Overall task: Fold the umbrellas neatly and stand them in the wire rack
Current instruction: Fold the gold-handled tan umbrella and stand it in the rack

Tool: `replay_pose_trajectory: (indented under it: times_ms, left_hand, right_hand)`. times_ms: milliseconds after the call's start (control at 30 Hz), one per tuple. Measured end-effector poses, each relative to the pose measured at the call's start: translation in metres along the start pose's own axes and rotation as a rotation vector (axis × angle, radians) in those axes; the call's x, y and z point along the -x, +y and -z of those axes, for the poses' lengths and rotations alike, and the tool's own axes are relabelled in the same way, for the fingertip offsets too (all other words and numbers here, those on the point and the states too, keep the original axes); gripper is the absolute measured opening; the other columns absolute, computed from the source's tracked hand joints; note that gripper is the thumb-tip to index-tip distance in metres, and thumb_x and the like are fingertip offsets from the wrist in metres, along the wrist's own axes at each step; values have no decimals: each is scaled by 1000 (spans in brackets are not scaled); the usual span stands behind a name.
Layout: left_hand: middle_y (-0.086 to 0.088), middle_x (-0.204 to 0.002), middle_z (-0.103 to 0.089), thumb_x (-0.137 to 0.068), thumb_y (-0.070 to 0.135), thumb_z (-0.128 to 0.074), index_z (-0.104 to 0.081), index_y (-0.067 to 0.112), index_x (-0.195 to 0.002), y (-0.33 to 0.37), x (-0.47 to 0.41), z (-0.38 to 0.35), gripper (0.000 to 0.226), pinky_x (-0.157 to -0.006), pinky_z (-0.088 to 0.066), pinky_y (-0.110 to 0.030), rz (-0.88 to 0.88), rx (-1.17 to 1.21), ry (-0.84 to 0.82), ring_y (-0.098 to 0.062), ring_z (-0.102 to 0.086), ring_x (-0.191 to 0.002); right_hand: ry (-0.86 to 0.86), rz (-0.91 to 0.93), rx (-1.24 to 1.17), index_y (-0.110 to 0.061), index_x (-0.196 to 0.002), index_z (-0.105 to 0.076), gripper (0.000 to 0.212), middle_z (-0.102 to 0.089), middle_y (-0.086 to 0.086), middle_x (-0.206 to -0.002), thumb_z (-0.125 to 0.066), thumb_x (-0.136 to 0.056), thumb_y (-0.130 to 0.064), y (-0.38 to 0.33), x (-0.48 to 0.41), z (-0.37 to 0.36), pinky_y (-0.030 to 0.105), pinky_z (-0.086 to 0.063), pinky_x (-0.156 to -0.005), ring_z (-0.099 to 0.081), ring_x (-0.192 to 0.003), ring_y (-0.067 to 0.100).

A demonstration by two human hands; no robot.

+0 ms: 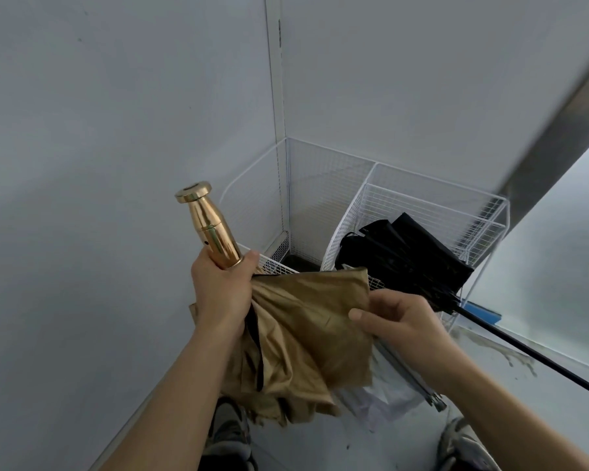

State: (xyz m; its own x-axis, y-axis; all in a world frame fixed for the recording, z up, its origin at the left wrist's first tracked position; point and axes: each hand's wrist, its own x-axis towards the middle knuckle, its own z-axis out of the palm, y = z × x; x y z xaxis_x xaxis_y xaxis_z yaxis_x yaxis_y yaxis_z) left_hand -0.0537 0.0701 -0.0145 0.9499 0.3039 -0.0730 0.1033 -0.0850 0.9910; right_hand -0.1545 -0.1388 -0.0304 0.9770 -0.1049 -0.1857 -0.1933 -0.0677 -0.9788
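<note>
I hold a gold umbrella (303, 338) handle-up in front of me, its tan canopy hanging loose and crumpled. My left hand (220, 290) grips it at the base of the shiny gold handle (208, 224). My right hand (393, 317) pinches a flap of the tan fabric at its right edge. Behind it stands the white wire rack (405, 202) in the corner. A black umbrella (408, 256) lies tilted in the rack's right compartment, its thin black shaft (531, 351) sticking out toward the lower right.
White walls meet in a corner behind the rack. The rack's left compartment (269, 198) holds nothing visible. A clear or white umbrella (391, 392) lies on the pale floor by the rack's front. A blue object (483, 312) sits right of the rack. My shoes (230, 433) show below.
</note>
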Motion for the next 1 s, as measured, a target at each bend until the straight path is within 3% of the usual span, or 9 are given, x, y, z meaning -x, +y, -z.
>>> replay_pose_trajectory:
  times_ms: [100,200,400,467,567,667,767,833,1000]
  left_hand:
    - [2,-77,-62,-85,15,-74,-55,21,-77,2,8,-2,21,-66,-45,-25,-94,-102,-34,-11,-60,-73]
    - [1,-78,-63,-86,16,-74,-56,20,-79,2,10,-4,20,-66,-45,-25,-128,-121,-69,-13,-62,-73]
    - [-15,-87,-68,-80,19,-80,-64,3,-92,-3,7,-6,26,-75,-57,-42,-10,-53,-231,-26,-67,-79]
    - [-16,-81,-66,-79,14,-80,-63,-2,-90,0,10,-5,27,-68,-58,-38,44,21,-322,-23,-66,-71]
    - [-11,-72,-64,-74,12,-79,-59,8,-79,7,14,-4,21,-60,-56,-29,162,218,-467,-19,-64,-64]
    - [-10,-70,-66,-68,16,-75,-56,13,-73,12,17,-2,20,-60,-55,-25,200,331,-532,-16,-64,-64]
    - [-9,-67,-65,-78,8,-71,-53,12,-71,13,14,-1,19,-57,-54,-23,221,386,-481,-15,-65,-60]
    - [-10,-70,-64,-79,8,-71,-53,12,-71,12,8,2,20,-57,-54,-23,226,415,-443,-15,-64,-60]
    - [-4,-67,-64,-81,13,-65,-51,11,-74,11,1,7,16,-58,-54,-21,258,458,-523,-12,-62,-60]
  right_hand:
    - [163,107,-45,-11,-81,-78,10,-73,14,-73,-70,-85,-15,-1,-2,-2,31,-60,-67,-68,-68,26]
    - [319,218,50,-15,-81,-76,15,-65,11,-65,-66,-91,-10,1,-2,-5,23,-48,-54,-56,-57,13]
    - [295,171,135,-19,-80,-63,24,-51,-11,-58,-52,-100,-25,10,-8,-6,20,-39,-53,-46,-56,6]
    - [352,168,157,-21,-81,-63,24,-53,-11,-58,-51,-101,-27,12,-10,-6,21,-39,-53,-46,-56,7]
    - [429,171,222,-22,-85,-66,22,-64,0,-69,-53,-99,-32,11,-12,-6,31,-47,-59,-56,-63,17]
    - [355,64,175,-16,-82,-68,32,-62,0,-62,-56,-95,-43,4,-13,-2,23,-45,-54,-54,-55,11]
    - [75,-150,90,-3,-87,-69,62,-59,7,-68,-55,-83,-64,3,-9,-1,32,-45,-62,-54,-62,19]
    - [-12,-201,126,6,-89,-66,71,-59,14,-69,-58,-77,-64,6,-6,-2,35,-43,-62,-53,-62,23]
    - [247,44,297,1,-69,-64,49,-47,6,-56,-64,-88,-45,8,-14,5,32,-34,-53,-40,-52,16]
